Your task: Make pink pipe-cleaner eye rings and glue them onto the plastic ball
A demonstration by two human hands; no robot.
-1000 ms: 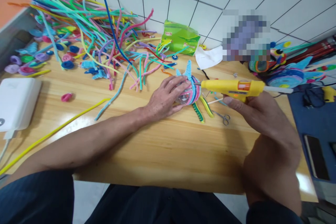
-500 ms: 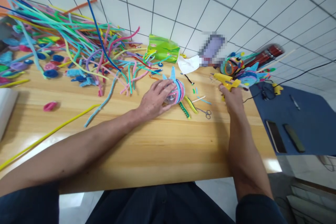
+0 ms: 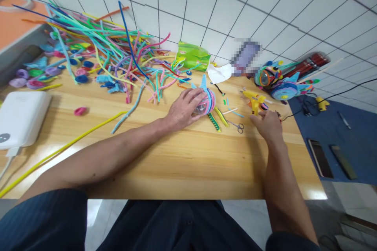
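Note:
My left hand (image 3: 187,108) is wrapped over a clear round body (image 3: 209,100) banded in pink and blue pipe cleaners, with light blue points sticking up. It rests on the table, partly hidden by the fingers. My right hand (image 3: 269,125) is just beside the handle end of a yellow hot glue gun (image 3: 253,98), thumb and fingers apart. The glue gun sits on the table by itself. Between the hands are green pliers-like handles (image 3: 214,122), yellow ones (image 3: 222,117) and small scissors (image 3: 239,127).
A heap of pipe cleaners (image 3: 118,47) spreads across the back left. A white power bank (image 3: 25,115) stands at left. Finished-looking pipe cleaner figures (image 3: 284,90) and a red flask (image 3: 312,62) are at back right. A black cord (image 3: 338,94) runs right, past a phone (image 3: 320,158).
My right hand has come off the glue gun's handle and drawn back toward me; the gun now stands on the table. My left hand stays on the banded body. The view has shifted left.

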